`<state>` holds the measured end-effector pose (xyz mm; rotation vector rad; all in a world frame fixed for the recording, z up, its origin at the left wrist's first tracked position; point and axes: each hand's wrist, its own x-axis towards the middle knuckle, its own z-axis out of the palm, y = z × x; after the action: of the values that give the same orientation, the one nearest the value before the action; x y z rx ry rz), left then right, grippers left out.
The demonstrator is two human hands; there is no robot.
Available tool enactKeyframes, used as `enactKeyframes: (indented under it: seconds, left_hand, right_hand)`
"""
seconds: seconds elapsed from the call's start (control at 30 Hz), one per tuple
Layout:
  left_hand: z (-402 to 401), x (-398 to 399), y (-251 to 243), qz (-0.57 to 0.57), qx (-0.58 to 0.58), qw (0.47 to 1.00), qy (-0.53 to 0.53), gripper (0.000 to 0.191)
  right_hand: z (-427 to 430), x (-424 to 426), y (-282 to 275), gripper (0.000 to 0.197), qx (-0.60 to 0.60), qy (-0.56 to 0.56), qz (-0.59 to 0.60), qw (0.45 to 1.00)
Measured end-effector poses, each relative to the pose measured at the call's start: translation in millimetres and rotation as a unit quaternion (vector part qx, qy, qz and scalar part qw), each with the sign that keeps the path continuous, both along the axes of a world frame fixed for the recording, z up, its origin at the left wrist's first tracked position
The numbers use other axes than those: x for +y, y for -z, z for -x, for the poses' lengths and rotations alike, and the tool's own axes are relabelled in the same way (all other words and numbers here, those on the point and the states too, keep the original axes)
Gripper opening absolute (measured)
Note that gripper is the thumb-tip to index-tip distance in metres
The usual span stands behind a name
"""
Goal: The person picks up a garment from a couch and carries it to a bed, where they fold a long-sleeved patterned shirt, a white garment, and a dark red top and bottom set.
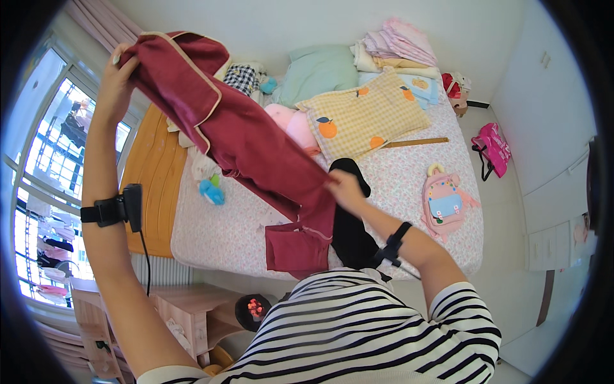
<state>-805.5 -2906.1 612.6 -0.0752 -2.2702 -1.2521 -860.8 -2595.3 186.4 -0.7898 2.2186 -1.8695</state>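
Note:
A dark red garment with cream piping (254, 125) is stretched diagonally above the bed between my hands. My left hand (120, 72), raised at the upper left, grips its collar end. Near the picture's middle, my right hand (346, 189) pinches the other end and is slightly blurred. Below that end lies a folded dark red cloth piece (295, 247) with thin piping at the bed's near edge; whether it joins the held garment I cannot tell. Black fabric (355, 235) lies on the bed beside it, partly under my right hand.
On the floral bed sheet (398, 177) lie a yellow checked pillow (364, 113), a green pillow (321, 72), a wooden ruler (417, 142), a pink backpack (443, 204) and a blue plush toy (211, 192). A wooden headboard (148, 182) stands left, a wooden desk (192, 305) nearer.

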Motion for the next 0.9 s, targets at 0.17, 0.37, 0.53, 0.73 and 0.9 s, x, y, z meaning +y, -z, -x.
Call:
enactKeyframes:
  seconds: [0.17,0.37,0.53,0.73,0.9]
  left_hand:
    - [-29,-60,28,0.043,-0.110,0.993,-0.032,0.020]
    - [-25,-65,95,-0.015,-0.158,0.987,-0.036,0.028]
    - [4,-67,128,-0.120,-0.127,0.984,-0.035,0.023]
    - [69,-66,119,-0.043,-0.111,0.991,-0.053,0.027]
    - [113,-75,116,-0.046,-0.112,0.992,-0.024,0.028]
  right_hand:
    - [107,90,-68,0.018,0.114,0.115,-0.106,0.981]
    - [123,152,-188,0.012,0.189,0.047,-0.231,0.953]
    - [124,182,-225,0.013,0.201,0.086,-0.276,0.936]
    - [149,193,-254,0.017,0.280,0.110,-0.280,0.911]
    - [174,199,-256,0.016,0.256,0.131,-0.330,0.899]
